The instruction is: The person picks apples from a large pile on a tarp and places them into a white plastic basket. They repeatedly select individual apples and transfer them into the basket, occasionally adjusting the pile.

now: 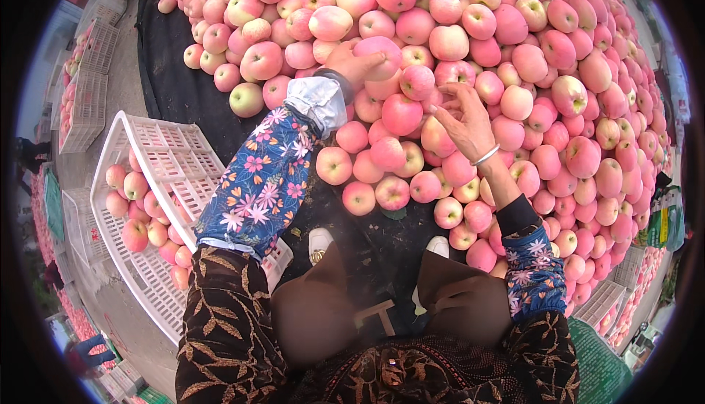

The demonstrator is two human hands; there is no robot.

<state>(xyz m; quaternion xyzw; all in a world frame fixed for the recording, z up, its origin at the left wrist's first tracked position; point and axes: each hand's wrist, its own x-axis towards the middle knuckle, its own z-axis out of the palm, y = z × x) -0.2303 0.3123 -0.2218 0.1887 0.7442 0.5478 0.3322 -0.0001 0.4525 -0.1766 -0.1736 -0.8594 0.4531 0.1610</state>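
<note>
A large heap of pink and pale yellow apples point(402, 115) spreads out before me. My left hand point(350, 68), below a flowered sleeve cover and a dark band at the wrist, has its fingers and thumb around a pink apple point(379, 54). To the right, my right hand point(468, 123) is spread over the heap, its fingers apart. Its fingertips are close to a striped red apple point(455, 72); whether they touch it I cannot tell. A thin silver bangle point(486, 154) circles that wrist.
A white slatted plastic crate point(171, 148) with several apples point(146, 205) in it stands tilted at my left. Dark ground sheeting point(380, 250) lies under the heap and my shoes. More apple-filled crates point(82, 101) are stacked far left. A green woven sack point(597, 362) is at lower right.
</note>
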